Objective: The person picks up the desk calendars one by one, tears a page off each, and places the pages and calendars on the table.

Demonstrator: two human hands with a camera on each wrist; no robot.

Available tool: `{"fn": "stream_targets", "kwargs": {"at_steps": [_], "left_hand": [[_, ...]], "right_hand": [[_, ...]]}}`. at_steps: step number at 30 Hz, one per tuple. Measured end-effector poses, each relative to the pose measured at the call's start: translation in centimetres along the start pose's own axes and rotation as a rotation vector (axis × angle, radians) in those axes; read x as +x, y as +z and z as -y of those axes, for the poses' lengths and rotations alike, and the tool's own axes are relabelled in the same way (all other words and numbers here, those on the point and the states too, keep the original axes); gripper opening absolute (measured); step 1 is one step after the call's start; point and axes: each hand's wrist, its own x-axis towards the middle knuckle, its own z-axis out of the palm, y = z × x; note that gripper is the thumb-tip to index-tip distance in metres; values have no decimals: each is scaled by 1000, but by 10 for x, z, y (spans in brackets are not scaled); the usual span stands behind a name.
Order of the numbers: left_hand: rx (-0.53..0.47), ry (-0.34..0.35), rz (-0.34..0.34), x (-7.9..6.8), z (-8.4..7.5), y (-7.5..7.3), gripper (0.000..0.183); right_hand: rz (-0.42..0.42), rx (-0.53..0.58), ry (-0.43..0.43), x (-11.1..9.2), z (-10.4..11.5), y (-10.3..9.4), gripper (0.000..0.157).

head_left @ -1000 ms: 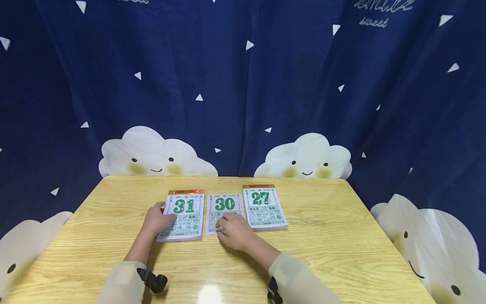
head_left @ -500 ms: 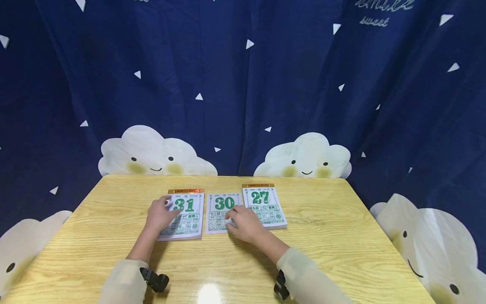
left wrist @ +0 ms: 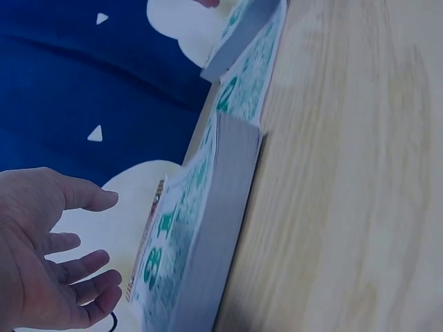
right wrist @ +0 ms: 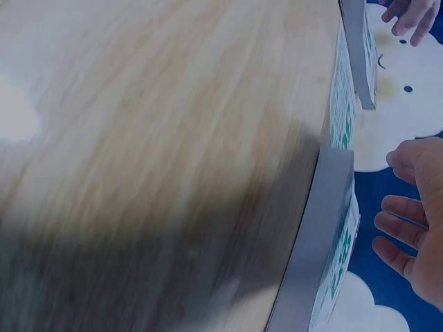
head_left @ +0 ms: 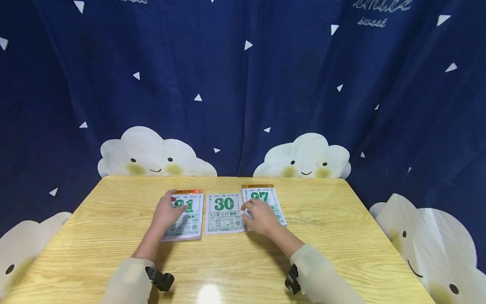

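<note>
Two thick tear-off calendars lie flat on the table with a single calendar page between them, all printed in green. On the left is the calendar showing 31 point(head_left: 188, 228). The page reading 30 point(head_left: 224, 221) lies in the middle, the calendar marked 27 point(head_left: 276, 207) to its right. My left hand point(head_left: 168, 211) is over the left calendar, partly covering its number; its fingers are relaxed, and the left wrist view shows a gap to the paper. Over the right calendar hovers my right hand point(head_left: 260, 216), fingers loosely bent and holding nothing, hiding that calendar's lower left part.
The wooden table point(head_left: 326, 253) ends at the back against a dark blue curtain point(head_left: 243, 84) with white triangles and clouds. A black wrist camera point(head_left: 161, 279) is strapped on the left sleeve, another black camera point(head_left: 292, 280) on the right sleeve.
My right hand has left the 30 page and moved right, over the 27 calendar. The left hand has lifted off the 31 calendar's left edge and shifted up and right.
</note>
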Motion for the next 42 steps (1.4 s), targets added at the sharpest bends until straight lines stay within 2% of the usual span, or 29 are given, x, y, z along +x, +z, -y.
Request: {"fn": "stream_targets", "kwargs": {"at_steps": [11, 18, 24, 28, 33, 42], "left_hand": [[-69, 50, 34, 3, -19, 14, 69], [-148, 75, 80, 5, -31, 24, 69], [-192, 82, 127, 4, -45, 38, 65], [-198, 97, 145, 2, -56, 51, 63], [-183, 117, 161, -1, -65, 76, 58], [-189, 126, 190, -4, -81, 114, 52]], "right_hand": [[-62, 38, 106, -8, -27, -9, 20], [-69, 63, 217, -14, -42, -16, 22], [-53, 115, 331, -19, -56, -21, 26], [-49, 151, 396, -24, -65, -21, 29], [-40, 180, 479, -29, -73, -17, 32], [-29, 274, 547, -38, -82, -12, 35]]}}
